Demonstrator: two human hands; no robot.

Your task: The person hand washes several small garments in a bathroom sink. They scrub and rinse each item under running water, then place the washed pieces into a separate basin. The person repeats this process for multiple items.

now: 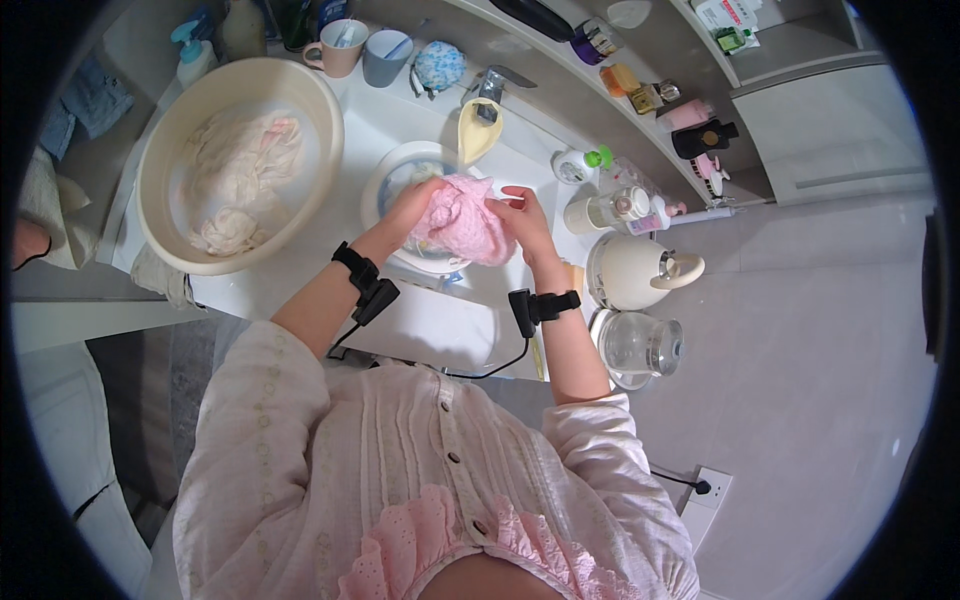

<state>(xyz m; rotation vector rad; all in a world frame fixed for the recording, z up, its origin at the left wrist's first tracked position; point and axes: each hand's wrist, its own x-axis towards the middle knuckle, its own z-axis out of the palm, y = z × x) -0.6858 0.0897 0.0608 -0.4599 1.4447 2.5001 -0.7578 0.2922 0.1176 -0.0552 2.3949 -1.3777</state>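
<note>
Nearest, a pale shirt (420,440) with a pink frill (405,540) filled the lower view, and black straps (368,280) circled both wrists. The left hand (412,205) had its grip curled around one side of a bunched pink cloth (462,222); the right hand's (525,222) grip pinched the opposite side. The pink cloth hung over a white bowl (372,187) in the sink (415,115). Left, a cream tub (155,190) of pale cloths (245,155) stood on the table (240,289); right, a kettle (620,270). Beyond were the tap (490,85) and two cups (385,62).
</note>
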